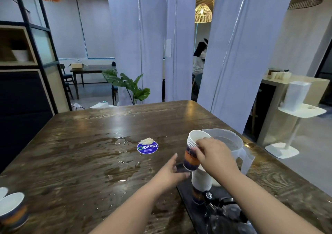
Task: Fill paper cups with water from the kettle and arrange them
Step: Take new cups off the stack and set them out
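Looks like early days: the nested stack of orange-and-navy paper cups (193,149) isn't separated yet, and two similar cups (10,206) sit at the wooden table's (89,126) near-left edge, contents hidden. The right hand (213,154) grips the stack near its rims, tilted, just in front of the white plastic kettle (231,144). The left hand (170,172) cradles the base, fingers loosely curled around it.

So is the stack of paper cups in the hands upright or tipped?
Tipped. The stack of paper cups leans with its open mouth up and leftward; the right hand grips its rim end, the left hand its base.
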Demonstrator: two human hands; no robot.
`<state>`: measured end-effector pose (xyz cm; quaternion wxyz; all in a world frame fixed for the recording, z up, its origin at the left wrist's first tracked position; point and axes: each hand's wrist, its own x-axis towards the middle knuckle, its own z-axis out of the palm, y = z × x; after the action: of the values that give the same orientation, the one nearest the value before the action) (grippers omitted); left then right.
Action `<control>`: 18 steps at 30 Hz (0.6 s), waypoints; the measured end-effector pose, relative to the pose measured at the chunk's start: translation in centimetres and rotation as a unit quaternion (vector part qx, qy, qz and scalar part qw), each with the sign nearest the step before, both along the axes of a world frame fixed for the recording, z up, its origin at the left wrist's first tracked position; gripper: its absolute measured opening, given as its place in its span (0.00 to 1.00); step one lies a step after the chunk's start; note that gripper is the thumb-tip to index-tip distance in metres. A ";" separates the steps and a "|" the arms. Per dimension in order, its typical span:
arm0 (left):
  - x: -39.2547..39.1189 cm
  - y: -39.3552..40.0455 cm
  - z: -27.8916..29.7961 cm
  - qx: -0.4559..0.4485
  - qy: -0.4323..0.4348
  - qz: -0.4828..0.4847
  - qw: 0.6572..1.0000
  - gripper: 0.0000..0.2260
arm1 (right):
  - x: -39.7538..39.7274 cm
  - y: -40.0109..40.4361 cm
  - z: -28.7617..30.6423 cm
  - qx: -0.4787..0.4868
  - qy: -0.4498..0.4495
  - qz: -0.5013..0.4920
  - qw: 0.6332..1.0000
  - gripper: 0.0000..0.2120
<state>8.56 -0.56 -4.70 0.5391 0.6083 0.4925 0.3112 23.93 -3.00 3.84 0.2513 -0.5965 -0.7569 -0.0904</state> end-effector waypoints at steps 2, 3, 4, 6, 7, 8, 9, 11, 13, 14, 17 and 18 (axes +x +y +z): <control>-2.0 -0.9 0.5 0.033 -0.002 0.004 0.999 0.44 | -1.3 -1.5 0.1 -0.024 0.054 -0.003 0.998 0.12; -2.8 -1.3 0.5 0.054 -0.002 -0.003 0.999 0.47 | -1.9 -2.3 0.0 -0.046 0.077 -0.001 0.996 0.12; -4.0 -1.9 0.3 0.067 0.000 -0.008 0.998 0.49 | -2.9 -3.0 -0.4 -0.070 0.090 0.008 0.993 0.12; -5.7 -2.9 -0.4 0.078 -0.018 -0.020 0.997 0.51 | -4.7 -4.2 -1.5 -0.121 0.100 0.038 0.987 0.11; -6.9 -3.7 -1.1 0.070 -0.037 -0.026 0.997 0.51 | -6.1 -4.8 -2.3 -0.152 0.097 0.054 0.982 0.11; -7.5 -4.2 -1.7 0.063 -0.050 -0.033 0.996 0.50 | -6.9 -5.3 -3.2 -0.166 0.091 0.070 0.979 0.11; -8.1 -4.7 -2.5 0.063 -0.051 -0.031 0.996 0.47 | -7.7 -5.7 -4.0 -0.175 0.085 0.087 0.977 0.12; -9.8 -6.1 -3.9 0.055 -0.050 -0.013 0.997 0.40 | -9.9 -6.6 -5.5 -0.189 0.045 0.106 0.975 0.13; -11.7 -7.6 -4.9 0.039 -0.044 0.020 0.998 0.36 | -12.0 -7.3 -6.8 -0.206 -0.009 0.133 0.969 0.14; -12.6 -8.2 -5.4 0.039 -0.036 0.035 0.998 0.35 | -13.0 -7.3 -7.6 -0.204 -0.036 0.152 0.966 0.15; -14.9 -9.4 -6.6 0.056 0.007 0.060 0.997 0.32 | -16.0 -8.1 -9.0 -0.187 -0.108 0.209 0.954 0.27; -15.7 -9.6 -6.5 0.055 0.028 0.066 0.996 0.31 | -16.8 -7.9 -9.4 -0.193 -0.133 0.203 0.951 0.29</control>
<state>-7.11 -10.16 -11.24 0.4692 0.6114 0.5289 0.3553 7.18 -10.89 -5.51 0.0414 -0.4496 -0.8917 0.0317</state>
